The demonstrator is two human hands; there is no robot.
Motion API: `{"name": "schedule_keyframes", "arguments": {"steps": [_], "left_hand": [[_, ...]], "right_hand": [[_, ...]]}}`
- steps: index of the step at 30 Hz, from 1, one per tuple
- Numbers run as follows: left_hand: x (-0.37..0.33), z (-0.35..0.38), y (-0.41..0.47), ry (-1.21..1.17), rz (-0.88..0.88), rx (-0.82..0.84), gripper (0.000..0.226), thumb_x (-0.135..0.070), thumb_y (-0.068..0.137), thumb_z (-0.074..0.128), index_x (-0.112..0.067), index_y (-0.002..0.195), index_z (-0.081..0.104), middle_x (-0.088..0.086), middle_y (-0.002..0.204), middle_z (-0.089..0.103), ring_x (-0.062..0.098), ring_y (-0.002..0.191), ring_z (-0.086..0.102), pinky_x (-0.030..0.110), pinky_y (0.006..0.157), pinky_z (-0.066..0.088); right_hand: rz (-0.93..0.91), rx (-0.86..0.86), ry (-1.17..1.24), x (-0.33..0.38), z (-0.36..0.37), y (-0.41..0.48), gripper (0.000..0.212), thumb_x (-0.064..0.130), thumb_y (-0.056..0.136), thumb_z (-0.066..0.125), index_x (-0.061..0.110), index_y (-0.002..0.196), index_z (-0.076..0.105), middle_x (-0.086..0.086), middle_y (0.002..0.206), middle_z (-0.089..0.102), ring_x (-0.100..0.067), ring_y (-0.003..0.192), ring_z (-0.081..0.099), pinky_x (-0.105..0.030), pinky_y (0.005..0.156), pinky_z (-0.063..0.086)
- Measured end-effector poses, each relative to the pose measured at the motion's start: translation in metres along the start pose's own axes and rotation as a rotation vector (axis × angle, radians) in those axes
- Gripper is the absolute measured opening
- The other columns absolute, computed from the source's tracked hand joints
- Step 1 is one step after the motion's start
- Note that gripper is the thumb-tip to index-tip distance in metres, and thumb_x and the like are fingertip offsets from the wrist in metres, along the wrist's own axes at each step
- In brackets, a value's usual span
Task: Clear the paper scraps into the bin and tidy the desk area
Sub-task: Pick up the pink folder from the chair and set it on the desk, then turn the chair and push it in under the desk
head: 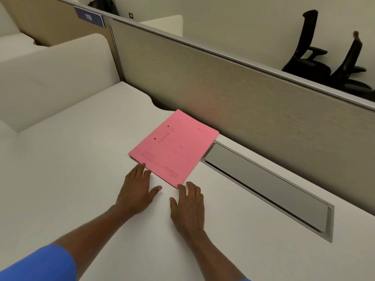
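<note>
A pink paper folder (174, 148) lies flat on the white desk (71, 159), close to the partition, with printed lines and two punch holes on its cover. My left hand (138, 189) rests flat on the desk, fingers spread, fingertips touching the folder's near left corner. My right hand (187, 201) lies flat too, fingers apart, its fingertips at the folder's near right corner. Neither hand holds anything. No paper scraps and no bin are in view.
A grey cable-tray lid (263, 187) is set into the desk along the beige partition (243, 88). Two black office chairs (316, 55) stand beyond the partition. A cream sofa (50, 74) sits to the left. A blue sign (89, 17) reads 110.
</note>
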State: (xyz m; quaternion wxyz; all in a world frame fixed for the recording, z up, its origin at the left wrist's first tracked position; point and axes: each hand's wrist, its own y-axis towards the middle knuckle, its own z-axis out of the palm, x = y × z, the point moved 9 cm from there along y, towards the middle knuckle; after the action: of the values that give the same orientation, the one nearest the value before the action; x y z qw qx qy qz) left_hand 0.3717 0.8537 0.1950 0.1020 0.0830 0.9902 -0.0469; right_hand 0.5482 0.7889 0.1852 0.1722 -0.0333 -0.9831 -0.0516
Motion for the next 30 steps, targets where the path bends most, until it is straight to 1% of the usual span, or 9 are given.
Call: {"name": "schedule_keyframes", "arguments": {"steps": [3,6,8,11,13,15,21,25,30], "left_hand": [[0.013,0.008,-0.059,0.01,-0.002,0.057,0.066,-0.063,0.101,0.047,-0.018,0.15,0.051,0.007,0.17,0.036,0.028,0.164,0.021,0.042,0.131,0.023],[0.038,0.004,-0.123,-0.028,0.016,0.05,0.047,-0.053,0.099,0.057,-0.021,0.132,0.067,0.001,0.158,0.051,0.026,0.163,0.023,0.04,0.129,0.028],[0.059,-0.005,-0.168,-0.038,-0.01,0.026,0.039,-0.051,0.096,0.056,-0.021,0.115,0.073,-0.001,0.146,0.061,0.027,0.16,0.032,0.04,0.125,0.034],[0.088,-0.017,-0.227,-0.083,-0.04,-0.008,0.044,-0.055,0.088,0.044,-0.025,0.092,0.075,-0.009,0.117,0.073,0.027,0.144,0.056,0.037,0.114,0.042],[0.108,-0.018,-0.262,-0.086,-0.078,0.084,0.026,-0.055,0.096,0.05,-0.035,0.099,0.067,-0.017,0.119,0.069,0.015,0.141,0.055,0.031,0.115,0.04],[0.121,-0.02,-0.287,-0.104,-0.106,0.122,0.015,-0.058,0.1,0.051,-0.043,0.103,0.054,-0.019,0.119,0.066,0.004,0.123,0.057,0.025,0.11,0.039],[0.135,-0.027,-0.388,-0.179,-0.166,0.294,0.027,-0.053,0.098,0.06,-0.028,0.091,0.065,-0.01,0.089,0.07,0.005,0.085,0.065,0.031,0.085,0.059],[0.13,-0.017,-0.452,-0.199,-0.15,0.414,0.027,-0.057,0.092,0.065,-0.03,0.091,0.067,-0.012,0.09,0.073,0.006,0.086,0.068,0.035,0.084,0.06],[0.127,0.009,-0.528,-0.205,-0.157,0.537,0.027,-0.057,0.091,0.065,-0.033,0.101,0.069,-0.011,0.103,0.071,0.01,0.095,0.068,0.037,0.088,0.059]], "right_hand": [[0.009,0.054,0.007,0.01,-0.003,-0.036,0.049,0.039,0.09,0.066,0.022,0.135,0.058,-0.006,0.14,0.057,-0.029,0.129,0.055,-0.041,0.101,0.053],[0.033,0.146,0.043,0.017,-0.009,-0.077,0.048,0.04,0.093,0.053,0.03,0.14,0.05,0.005,0.144,0.046,-0.02,0.136,0.044,-0.033,0.099,0.052],[0.052,0.179,0.061,0.018,-0.016,-0.108,0.046,0.041,0.094,0.05,0.035,0.139,0.048,0.011,0.141,0.042,-0.014,0.136,0.041,-0.028,0.091,0.054],[0.105,0.2,0.045,0.021,-0.034,-0.157,0.04,0.042,0.094,0.052,0.041,0.134,0.047,0.017,0.135,0.041,-0.008,0.134,0.041,-0.023,0.081,0.052],[0.142,0.212,0.039,0.025,-0.043,-0.188,0.04,0.042,0.094,0.054,0.042,0.133,0.048,0.017,0.134,0.043,-0.008,0.133,0.041,-0.024,0.078,0.051],[0.169,0.219,0.038,0.024,-0.048,-0.213,0.039,0.041,0.094,0.055,0.042,0.133,0.049,0.017,0.132,0.045,-0.008,0.133,0.042,-0.025,0.077,0.05],[0.189,0.21,0.065,0.04,-0.063,-0.308,0.039,0.041,0.096,0.055,0.038,0.133,0.048,0.014,0.127,0.046,-0.011,0.13,0.044,-0.028,0.075,0.046],[0.199,0.234,0.067,0.045,-0.065,-0.372,0.038,0.041,0.096,0.056,0.038,0.133,0.048,0.013,0.127,0.048,-0.012,0.129,0.046,-0.03,0.076,0.044],[0.239,0.286,0.069,0.036,-0.063,-0.446,0.034,0.043,0.094,0.056,0.041,0.127,0.049,0.015,0.123,0.05,-0.011,0.124,0.049,-0.033,0.077,0.044]]}}
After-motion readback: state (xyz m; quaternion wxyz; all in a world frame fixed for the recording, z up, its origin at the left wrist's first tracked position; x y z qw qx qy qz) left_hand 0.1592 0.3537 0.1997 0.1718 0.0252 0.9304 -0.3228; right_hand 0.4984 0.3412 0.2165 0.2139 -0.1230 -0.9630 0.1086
